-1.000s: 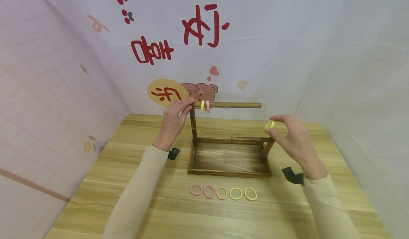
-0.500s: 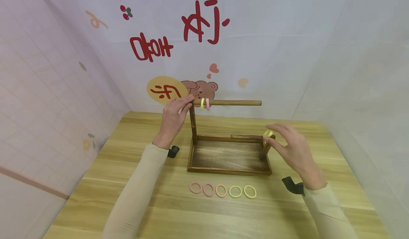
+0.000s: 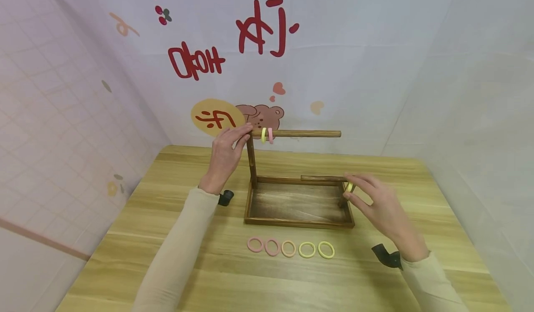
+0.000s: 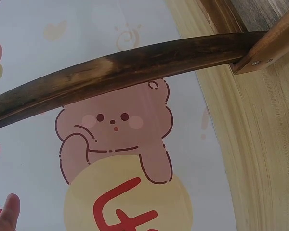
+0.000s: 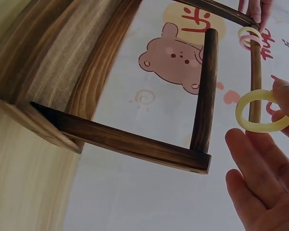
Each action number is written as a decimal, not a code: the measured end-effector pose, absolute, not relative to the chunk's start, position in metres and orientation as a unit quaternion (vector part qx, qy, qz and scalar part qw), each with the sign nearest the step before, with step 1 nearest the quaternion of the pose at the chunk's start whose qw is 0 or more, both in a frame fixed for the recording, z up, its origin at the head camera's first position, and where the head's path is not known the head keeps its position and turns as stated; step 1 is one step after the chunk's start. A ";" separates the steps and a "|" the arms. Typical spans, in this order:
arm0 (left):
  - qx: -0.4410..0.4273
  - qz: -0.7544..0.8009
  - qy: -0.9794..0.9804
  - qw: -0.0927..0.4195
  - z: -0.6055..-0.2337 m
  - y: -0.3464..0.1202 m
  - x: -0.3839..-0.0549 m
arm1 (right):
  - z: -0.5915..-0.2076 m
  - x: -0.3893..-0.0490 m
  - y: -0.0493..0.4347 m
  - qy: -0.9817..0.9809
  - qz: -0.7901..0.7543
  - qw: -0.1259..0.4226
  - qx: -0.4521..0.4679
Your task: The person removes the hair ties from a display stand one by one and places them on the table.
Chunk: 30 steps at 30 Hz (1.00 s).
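My right hand (image 3: 381, 205) pinches a yellow ring (image 5: 262, 127) between thumb and finger, beside the short right post of a dark wooden rack (image 3: 298, 224). In the right wrist view the ring stands apart from the rack's lower rod (image 5: 206, 96). At the top of the tall left post, the fingers of my left hand (image 3: 227, 152) touch the corner with the upper rod (image 3: 313, 134); the exact contact is unclear. A yellow ring (image 3: 263, 136) and a pink ring (image 3: 270, 136) hang on that upper rod near the corner.
In front of the rack several rings lie in a row on the wooden table (image 3: 267, 284), among them a pink ring (image 3: 255, 245), an orange ring (image 3: 289, 249) and a yellow ring (image 3: 326, 250). Behind stands a printed white backdrop (image 3: 354, 80).
My right hand has lowered the yellow ring from above the short post's top to beside it. The left hand stays at the tall post's corner.
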<state>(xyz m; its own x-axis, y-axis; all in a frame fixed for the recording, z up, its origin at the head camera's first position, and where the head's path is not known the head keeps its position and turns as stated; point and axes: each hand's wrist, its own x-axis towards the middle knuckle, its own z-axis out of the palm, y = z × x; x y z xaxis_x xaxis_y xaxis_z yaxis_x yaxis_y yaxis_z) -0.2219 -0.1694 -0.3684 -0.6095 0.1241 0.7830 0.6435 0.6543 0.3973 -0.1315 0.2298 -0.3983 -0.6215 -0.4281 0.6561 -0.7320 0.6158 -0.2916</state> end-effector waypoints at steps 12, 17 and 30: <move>-0.235 -0.344 -0.826 0.380 -0.369 -0.170 -0.223 | -0.410 -0.121 0.235 -0.890 0.274 0.199 0.304; -0.236 -0.343 -0.826 0.380 -0.370 -0.170 -0.225 | -0.410 -0.113 0.235 -0.902 0.275 0.160 0.290; -0.233 -0.349 -0.825 0.379 -0.369 -0.169 -0.223 | -0.424 -0.102 0.239 -0.902 0.241 0.158 0.322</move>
<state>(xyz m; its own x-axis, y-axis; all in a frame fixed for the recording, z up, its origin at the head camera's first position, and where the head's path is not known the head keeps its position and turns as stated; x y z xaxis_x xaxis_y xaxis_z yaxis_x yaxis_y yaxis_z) -0.2234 -0.1693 -0.3693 -0.6042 0.1192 0.7879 0.6488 0.6477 0.3995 -0.1019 0.2390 -0.4241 -0.7432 -0.5044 0.4396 -0.6564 0.6769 -0.3331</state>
